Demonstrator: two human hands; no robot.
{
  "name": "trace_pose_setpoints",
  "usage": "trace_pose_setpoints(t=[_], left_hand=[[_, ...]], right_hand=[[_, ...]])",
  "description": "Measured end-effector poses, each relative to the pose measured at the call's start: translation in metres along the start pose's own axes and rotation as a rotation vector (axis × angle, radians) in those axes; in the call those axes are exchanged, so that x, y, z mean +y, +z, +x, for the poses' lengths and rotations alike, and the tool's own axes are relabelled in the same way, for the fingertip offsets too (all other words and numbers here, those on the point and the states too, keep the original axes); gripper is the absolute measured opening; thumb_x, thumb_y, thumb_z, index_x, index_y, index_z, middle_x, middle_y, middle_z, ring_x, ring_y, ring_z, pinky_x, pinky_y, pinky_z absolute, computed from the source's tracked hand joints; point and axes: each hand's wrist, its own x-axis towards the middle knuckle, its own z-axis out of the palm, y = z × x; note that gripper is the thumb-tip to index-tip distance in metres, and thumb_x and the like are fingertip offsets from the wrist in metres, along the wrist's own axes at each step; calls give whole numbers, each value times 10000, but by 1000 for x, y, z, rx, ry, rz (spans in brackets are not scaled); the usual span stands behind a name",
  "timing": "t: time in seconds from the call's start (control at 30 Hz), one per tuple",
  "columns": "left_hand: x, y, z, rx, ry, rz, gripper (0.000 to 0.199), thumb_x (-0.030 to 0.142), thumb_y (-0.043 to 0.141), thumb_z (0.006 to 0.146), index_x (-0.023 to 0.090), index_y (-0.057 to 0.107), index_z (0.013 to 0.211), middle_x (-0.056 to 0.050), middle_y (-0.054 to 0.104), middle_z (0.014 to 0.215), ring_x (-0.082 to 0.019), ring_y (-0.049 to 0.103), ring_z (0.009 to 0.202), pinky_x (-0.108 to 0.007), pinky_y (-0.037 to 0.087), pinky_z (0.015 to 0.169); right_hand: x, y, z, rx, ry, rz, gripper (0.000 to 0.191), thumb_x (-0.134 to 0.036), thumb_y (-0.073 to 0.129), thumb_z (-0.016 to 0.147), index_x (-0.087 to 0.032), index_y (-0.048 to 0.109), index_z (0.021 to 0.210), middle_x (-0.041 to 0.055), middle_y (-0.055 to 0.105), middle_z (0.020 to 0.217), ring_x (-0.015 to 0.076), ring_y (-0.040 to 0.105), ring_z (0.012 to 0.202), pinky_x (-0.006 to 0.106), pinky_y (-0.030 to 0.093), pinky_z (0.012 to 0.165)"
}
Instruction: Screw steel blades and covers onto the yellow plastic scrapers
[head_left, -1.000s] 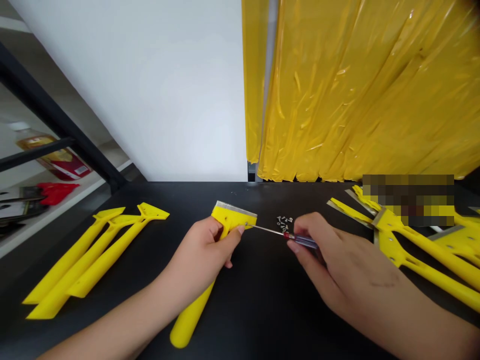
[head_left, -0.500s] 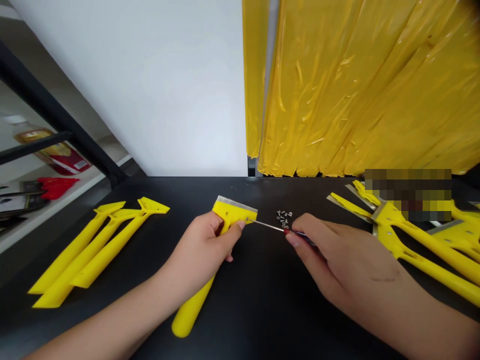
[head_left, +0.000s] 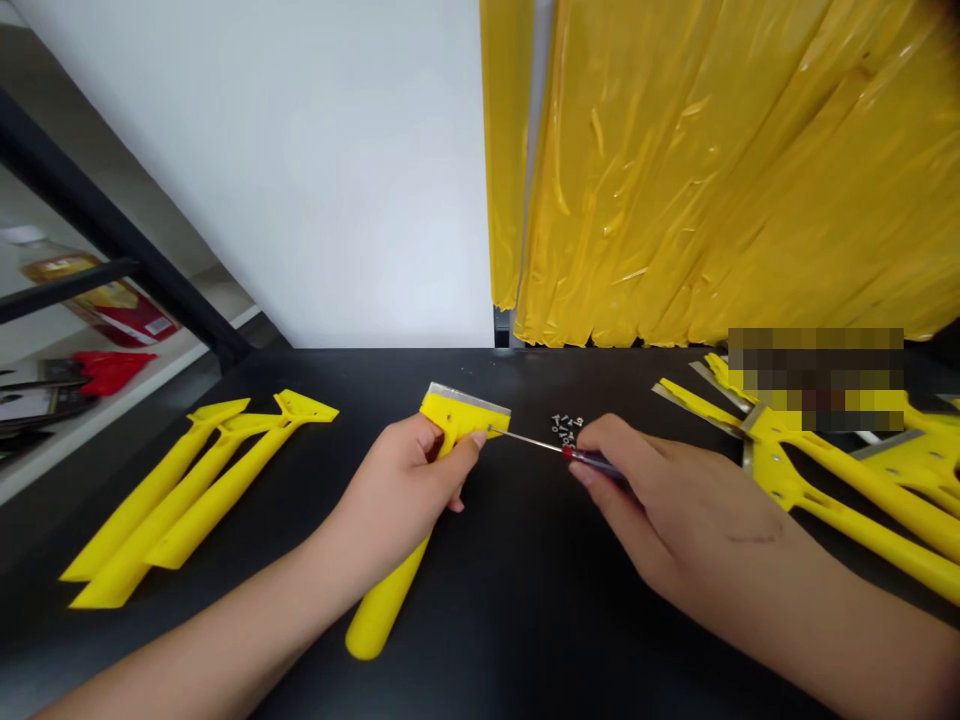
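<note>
My left hand [head_left: 420, 467] is closed round the neck of a yellow scraper [head_left: 386, 610], thumb pressed near its head. A metal blade [head_left: 471, 396] runs along the scraper's far edge. Between the fingers of my right hand [head_left: 667, 500] is a screwdriver [head_left: 536, 442] with a dark and red handle. Its thin shaft points left, and the tip touches the right-hand hole area of the scraper head; whether a screw sits there is too small to make out. Small loose screws and nuts [head_left: 564, 428] lie just beyond my right fingertips, some hidden by them.
On the left of the black table [head_left: 510, 620] lie three yellow scraper handles [head_left: 217, 490]. Several yellow scrapers with blades [head_left: 847, 500] are heaped at the right, partly blurred out. A shelf with a bottle [head_left: 127, 310] stands at far left; yellow plastic wrapping [head_left: 712, 180] rises behind.
The view has shifted slightly. More of the screwdriver's red and dark handle shows by my right fingertips. Both hands keep their holds, and the tip stays at the scraper head.
</note>
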Motion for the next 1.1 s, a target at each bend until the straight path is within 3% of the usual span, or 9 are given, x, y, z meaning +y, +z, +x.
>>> trace_pose_setpoints(t=[0.07,0.2,0.3,0.57,0.73,0.83,0.9,1.03,1.1], left_hand=[[0,0,0,-3,2,-13,420,513,669,907,222,564,623,32,594,535,-159,592,522,-267,442,550],[0,-1,-1,-25,-25,-62,456,536,664,915,227,532,608,47,552,524,-154,580,468,-278,442,532],[2,-1,-2,-23,-56,-71,475,547,664,919,228,515,600,53,536,500,-144,561,432,-270,430,507],[7,1,-6,-3,-58,-19,482,567,646,936,232,512,616,52,541,476,-136,543,425,-257,423,494],[3,1,-11,-12,-43,12,508,593,622,952,236,517,605,49,534,462,-144,547,425,-251,419,470],[4,0,-13,7,-14,28,526,585,613,964,237,514,582,46,524,447,-142,538,418,-249,427,471],[5,-1,-13,18,11,29,528,571,622,963,238,507,570,44,519,446,-143,537,418,-249,432,470],[4,-1,-9,21,4,17,497,564,652,949,232,507,608,48,524,488,-137,545,424,-247,445,458],[3,1,-6,1,-9,-60,434,569,653,948,228,551,700,57,531,533,-136,541,438,-244,458,439]], right_hand=[[1,1,0,-20,1,3,212,-366,432,1101,-256,523,944,-31,613,730,173,586,566,333,362,540],[3,4,1,20,38,36,171,-367,483,1082,-250,565,1177,12,712,952,197,682,714,346,451,618],[7,5,4,-25,-11,0,191,-326,439,1103,-256,616,1109,12,707,913,210,690,758,366,471,666],[8,6,2,66,-154,-113,226,-242,454,1097,-192,672,1130,64,751,909,243,722,799,407,486,720],[1,7,5,-159,227,427,269,-380,459,1088,-239,664,986,-5,664,763,176,647,677,322,474,609],[-4,8,10,-257,529,926,316,-409,443,1068,-233,594,854,-75,459,561,121,468,478,281,495,549],[-5,9,13,-308,613,1118,311,-381,412,1061,-228,554,831,-110,364,498,100,376,407,285,526,557],[2,8,13,-370,489,894,258,-403,464,1062,-237,616,937,-64,547,584,131,541,517,257,484,537],[10,8,13,-308,376,729,223,-404,454,1082,-265,623,1038,-42,624,684,148,605,618,274,508,604]])
